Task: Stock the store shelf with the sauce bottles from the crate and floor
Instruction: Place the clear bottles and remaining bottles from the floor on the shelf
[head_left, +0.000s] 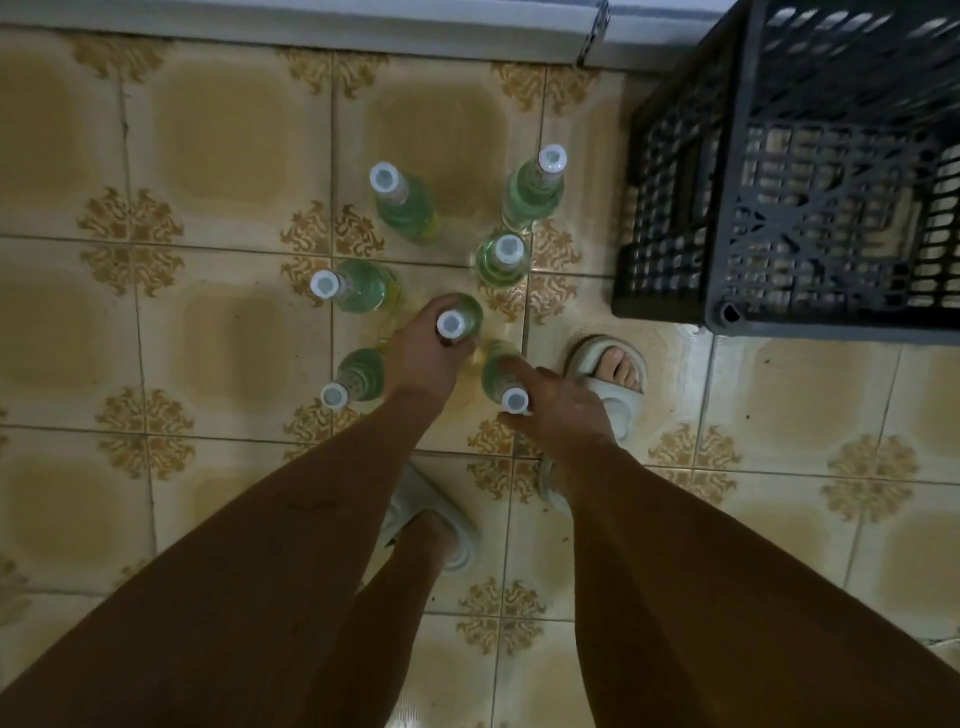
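Sauce bottles (506, 257) stand packed on floor (218, 332) by crate (810, 171); left hand (418, 358) grips one neck, right hand (558, 402) pinches another w/ forefinger out; risk: lifting both could knock neighbours over, esp. bottle touching left wrist; slim necks may slip

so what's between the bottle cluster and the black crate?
Head view: only bare patterned floor tile between the nearest bottle and the crate.

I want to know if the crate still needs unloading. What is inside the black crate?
Through the black crate lattice only floor tiles show; no bottle is visible inside. Its right part is cut off by the picture edge, so that part cannot be checked.
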